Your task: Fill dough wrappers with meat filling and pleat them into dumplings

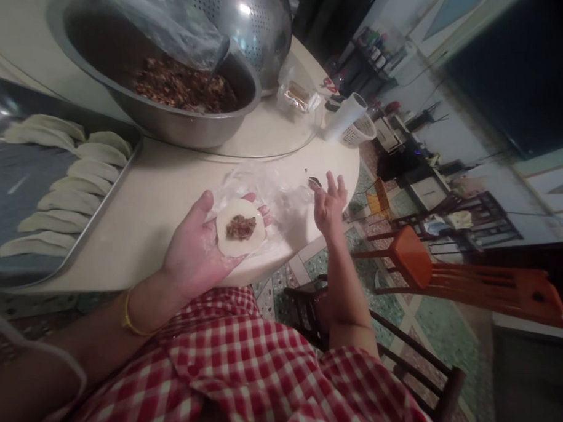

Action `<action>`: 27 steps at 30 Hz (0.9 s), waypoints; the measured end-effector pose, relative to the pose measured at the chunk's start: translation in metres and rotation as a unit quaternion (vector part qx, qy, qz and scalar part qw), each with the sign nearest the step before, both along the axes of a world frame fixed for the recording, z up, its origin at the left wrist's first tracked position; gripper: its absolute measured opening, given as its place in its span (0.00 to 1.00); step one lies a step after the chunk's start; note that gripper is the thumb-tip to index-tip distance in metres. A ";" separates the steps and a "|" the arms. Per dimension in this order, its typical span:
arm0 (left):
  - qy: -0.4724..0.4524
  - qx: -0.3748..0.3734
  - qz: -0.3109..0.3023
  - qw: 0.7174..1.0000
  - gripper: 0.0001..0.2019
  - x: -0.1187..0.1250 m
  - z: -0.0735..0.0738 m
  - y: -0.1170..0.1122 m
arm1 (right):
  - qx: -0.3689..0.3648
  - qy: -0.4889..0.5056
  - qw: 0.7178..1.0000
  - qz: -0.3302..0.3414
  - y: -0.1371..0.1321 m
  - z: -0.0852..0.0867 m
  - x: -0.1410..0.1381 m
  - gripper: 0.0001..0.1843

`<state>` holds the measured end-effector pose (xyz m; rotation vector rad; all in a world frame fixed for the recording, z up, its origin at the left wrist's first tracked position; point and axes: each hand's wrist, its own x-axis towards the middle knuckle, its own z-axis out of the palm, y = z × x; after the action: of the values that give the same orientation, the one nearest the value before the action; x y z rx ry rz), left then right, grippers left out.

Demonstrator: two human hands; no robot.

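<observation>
On the upturned palm of my left hand lies a round dumpling wrapper, with a mound of meat filling at its middle. Some fingertips show past the wrapper's far edge. My right hand is raised over the table's right edge, its fingers spread and nothing seen in them. Just left of those fingers is a small dark oval thing, too small to name. Crumpled clear plastic spreads over the tabletop between and behind the two hands.
A metal tray at left holds several folded dumplings. Behind stands a steel bowl of filling with a utensil and plastic film, beside a colander. A paper roll and white basket sit right. An orange chair stands beyond.
</observation>
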<state>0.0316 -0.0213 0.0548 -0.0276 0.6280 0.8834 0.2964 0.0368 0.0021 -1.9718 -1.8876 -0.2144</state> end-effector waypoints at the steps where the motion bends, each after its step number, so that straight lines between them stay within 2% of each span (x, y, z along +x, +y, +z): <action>1: -0.007 0.005 -0.003 1.000 0.31 -0.001 -0.002 0.000 | 0.038 0.009 0.999 0.016 -0.008 0.006 -0.006 0.33; 3: -0.033 0.025 -0.015 0.999 0.31 -0.001 -0.006 -0.001 | 0.097 0.025 0.989 0.109 -0.025 0.018 -0.024 0.34; 5: -0.066 0.048 -0.024 0.996 0.31 -0.002 -0.012 -0.002 | 0.100 0.036 0.965 0.240 -0.040 0.028 -0.045 0.33; 6: -0.079 0.057 -0.025 0.995 0.30 -0.002 -0.015 -0.003 | 0.078 0.029 0.954 0.289 -0.046 0.032 -0.056 0.32; 8: -0.099 0.066 -0.030 0.992 0.29 -0.002 -0.018 -0.004 | 0.032 0.014 0.941 0.337 -0.052 0.038 -0.072 0.31; 12: -0.109 0.059 -0.054 0.991 0.30 -0.004 -0.020 -0.005 | -0.042 -0.012 0.937 0.346 -0.048 0.044 -0.087 0.29; 16: -0.119 0.060 -0.050 0.990 0.31 -0.005 -0.021 -0.004 | -0.054 -0.039 0.925 0.373 -0.042 0.047 -0.098 0.28; 21: -0.163 0.130 -0.058 0.976 0.34 -0.008 -0.021 -0.002 | -0.027 -0.099 0.902 0.420 -0.042 0.050 -0.116 0.28; 24: -0.171 0.123 -0.050 0.976 0.35 -0.013 -0.022 0.000 | 0.008 -0.119 0.891 0.437 -0.045 0.049 -0.122 0.29; 27: -0.173 0.099 -0.052 0.979 0.37 -0.018 -0.023 0.001 | 0.071 -0.116 0.897 0.422 -0.048 0.044 -0.127 0.32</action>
<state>0.0136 -0.0199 0.0314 0.0307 0.2134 0.8120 0.1693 -0.0113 0.0461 -0.9150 -2.5960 -0.3210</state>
